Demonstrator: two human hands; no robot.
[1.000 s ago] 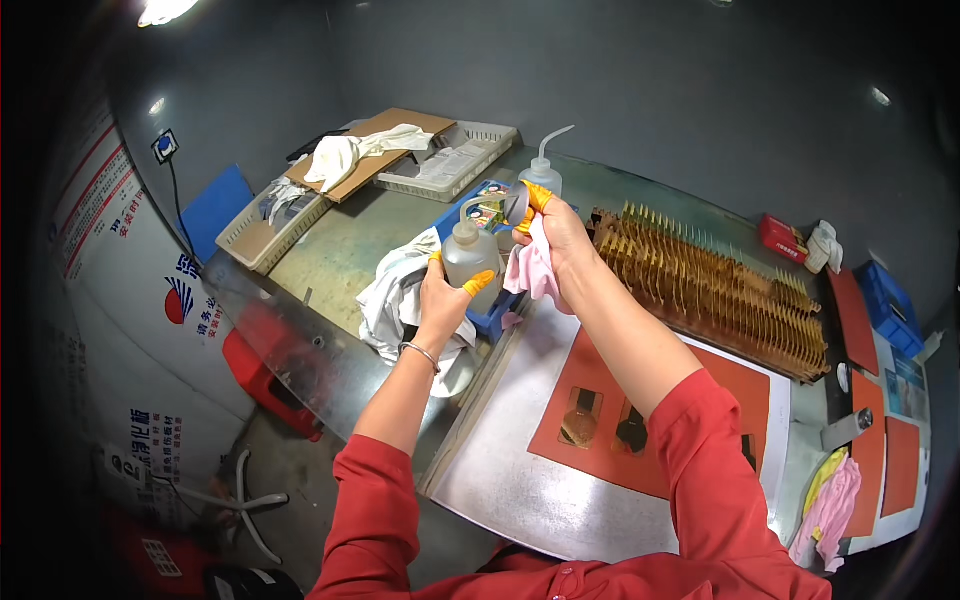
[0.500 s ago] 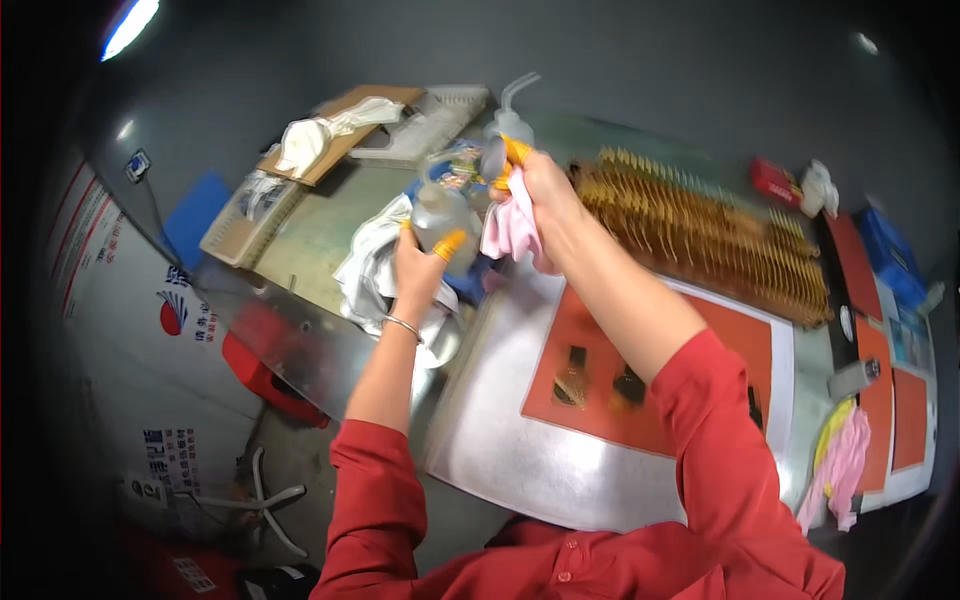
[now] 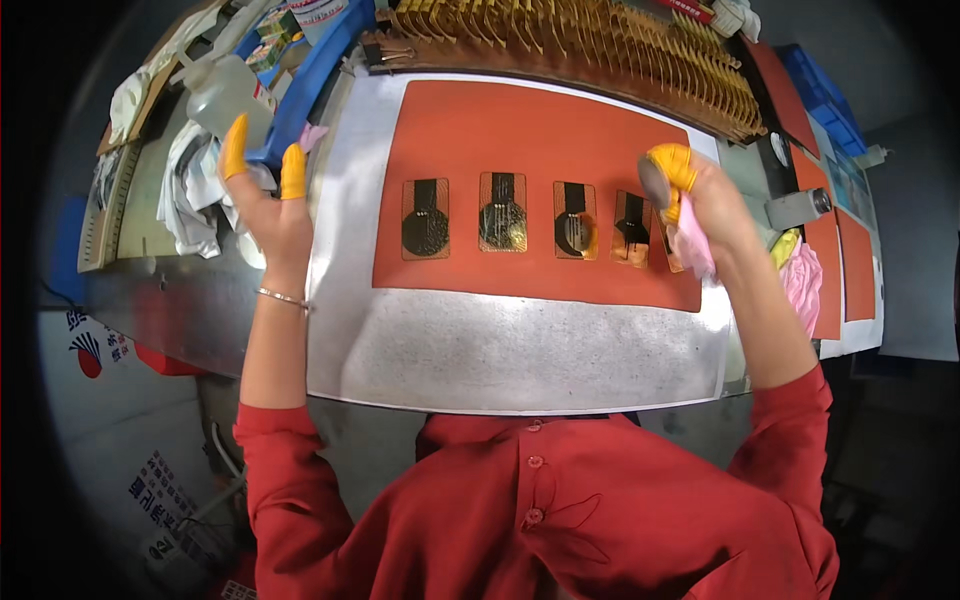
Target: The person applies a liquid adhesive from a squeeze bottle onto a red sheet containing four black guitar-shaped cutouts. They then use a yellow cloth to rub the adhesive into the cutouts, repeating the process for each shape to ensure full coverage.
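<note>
Upper right, the right hand point(image 3: 715, 205) curls its fingers around a round grey tool point(image 3: 654, 184), a pink cloth point(image 3: 690, 242) bunched beneath. Upper left, the left hand point(image 3: 272, 210) spreads released fingers near a bottle point(image 3: 228, 98).

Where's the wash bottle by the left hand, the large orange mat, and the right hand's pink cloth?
Wash bottle point(image 3: 230, 95): head view, on its translucent body.
Large orange mat point(image 3: 541, 215): head view, on its bare middle.
Pink cloth point(image 3: 691, 248): head view, on its hanging part.
</note>
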